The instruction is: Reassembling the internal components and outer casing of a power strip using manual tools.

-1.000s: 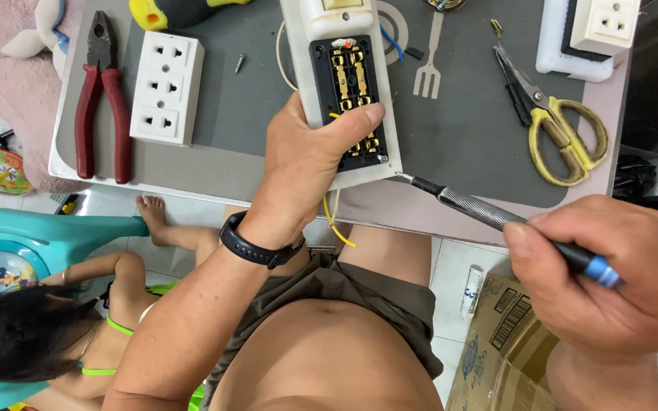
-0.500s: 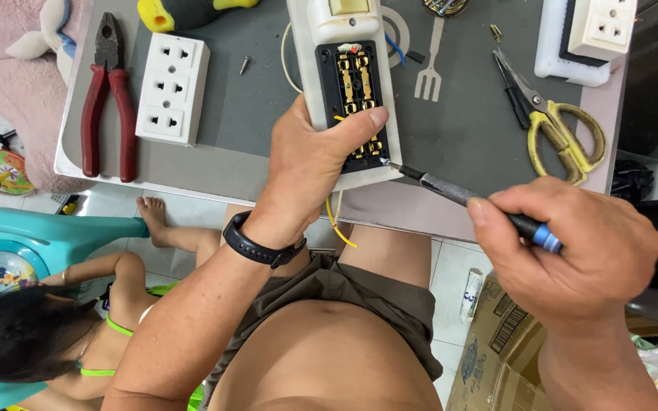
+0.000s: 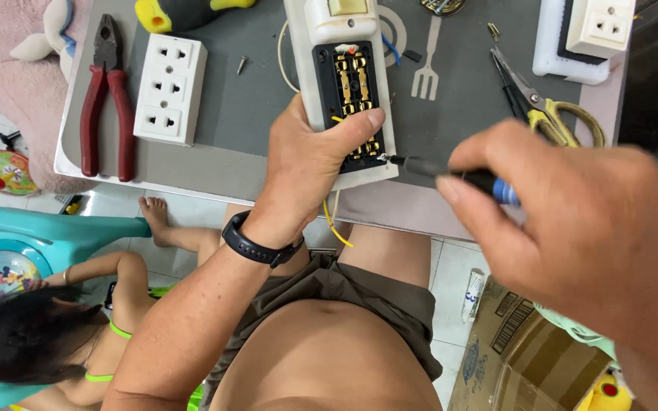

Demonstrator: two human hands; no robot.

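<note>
Holding the opened strip (image 3: 348,91) on the mat (image 3: 253,114), the left hand (image 3: 310,164) steadies it; the right hand (image 3: 573,221) grips a screwdriver (image 3: 451,171) at its lower edge. Cover off, brass contacts exposed, reassembly seemingly remains.

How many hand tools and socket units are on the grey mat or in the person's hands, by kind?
Pliers: 1
Scissors: 1
Screwdrivers: 2 (yellow-handled one on the mat, one in the right hand)
Socket units: 3 (opened strip held by the left hand, white cover, corner unit)
Total: 7
</note>
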